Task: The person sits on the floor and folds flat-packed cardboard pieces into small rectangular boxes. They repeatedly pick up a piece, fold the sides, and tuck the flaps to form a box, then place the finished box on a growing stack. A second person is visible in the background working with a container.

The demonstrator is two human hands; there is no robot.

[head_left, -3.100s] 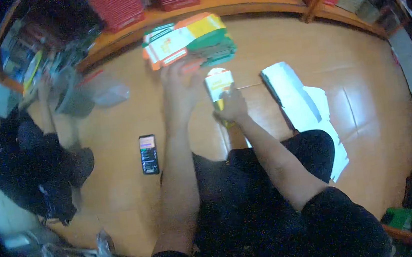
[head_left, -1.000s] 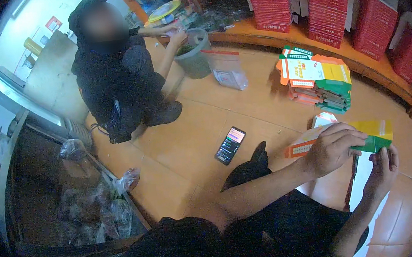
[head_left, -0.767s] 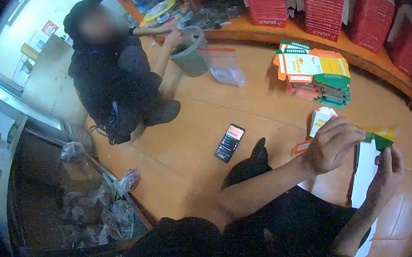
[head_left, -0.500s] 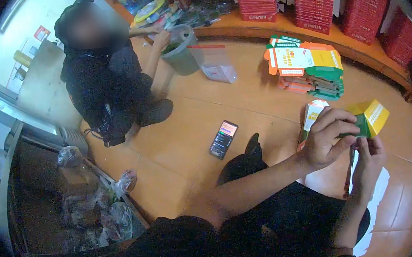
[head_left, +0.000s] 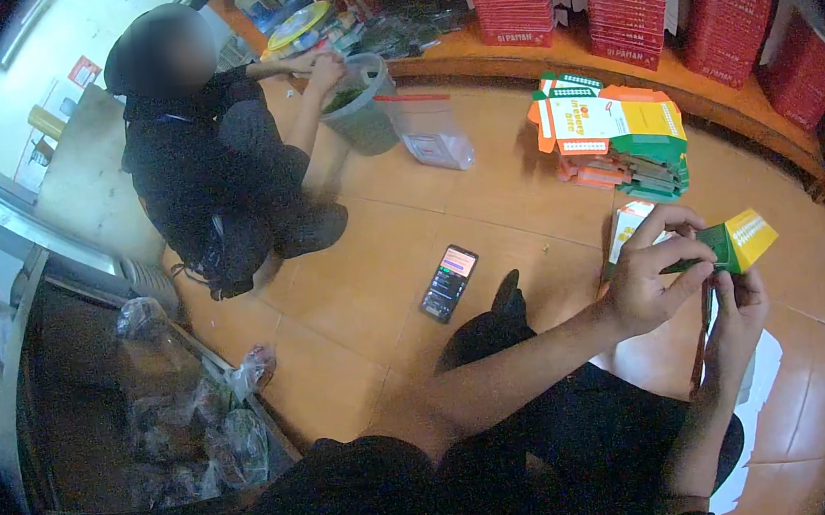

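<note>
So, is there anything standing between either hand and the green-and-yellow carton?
Nothing visible: the left hand and right hand both have fingers on the green-and-yellow carton. The stack of flattened cartons lies apart on the floor, beyond both hands.

Tiled floor (head_left: 525, 271), wooden shelf (head_left: 513, 63), pale wall (head_left: 78, 41)

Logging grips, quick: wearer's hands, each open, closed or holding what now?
Left hand: closed, pinching the green-and-yellow folding carton.
Right hand: closed, pinching the same carton's lower edge.
</note>
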